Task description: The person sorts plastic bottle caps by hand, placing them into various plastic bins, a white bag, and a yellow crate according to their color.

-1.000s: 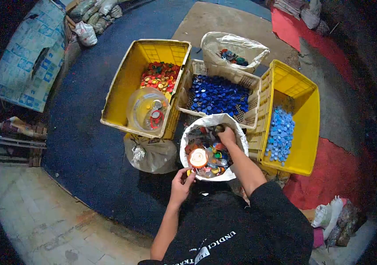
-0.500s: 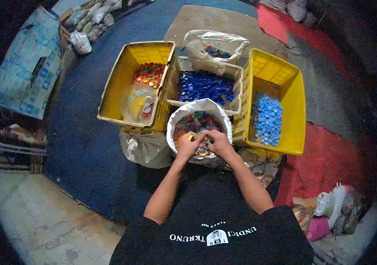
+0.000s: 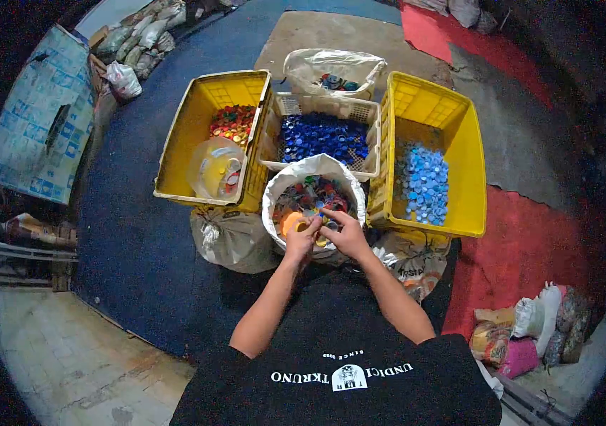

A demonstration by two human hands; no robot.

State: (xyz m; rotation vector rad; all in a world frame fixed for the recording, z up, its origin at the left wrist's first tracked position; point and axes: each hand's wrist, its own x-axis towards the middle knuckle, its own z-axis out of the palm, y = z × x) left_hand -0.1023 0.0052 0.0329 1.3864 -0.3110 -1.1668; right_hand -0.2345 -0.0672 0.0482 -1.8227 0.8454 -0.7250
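Note:
Both hands are over the mouth of a white sack (image 3: 269,206) filled with mixed-colour bottle caps (image 3: 311,190). My left hand (image 3: 300,240) is closed around a yellow bottle cap (image 3: 301,226), beside a larger orange piece (image 3: 290,219). Close against it, my right hand (image 3: 346,234) has its thumb and fingers drawn together near the left fingertips. Something bluish shows at those fingertips, too small to make out. Just beyond the sack, a white crate (image 3: 374,145) holds dark blue caps (image 3: 324,137).
A yellow crate (image 3: 175,160) at left holds red and yellow caps and a clear plastic container (image 3: 212,167). Another yellow crate (image 3: 467,181) at right holds light blue caps (image 3: 427,186). Behind the middle crate stands a white bag (image 3: 303,69). A tied sack (image 3: 228,238) supports the left side.
The view has shifted slightly. My left hand has turned, and the orange piece now shows beside it. My right hand's fingers have moved from an arched pose to reach toward the left fingertips.

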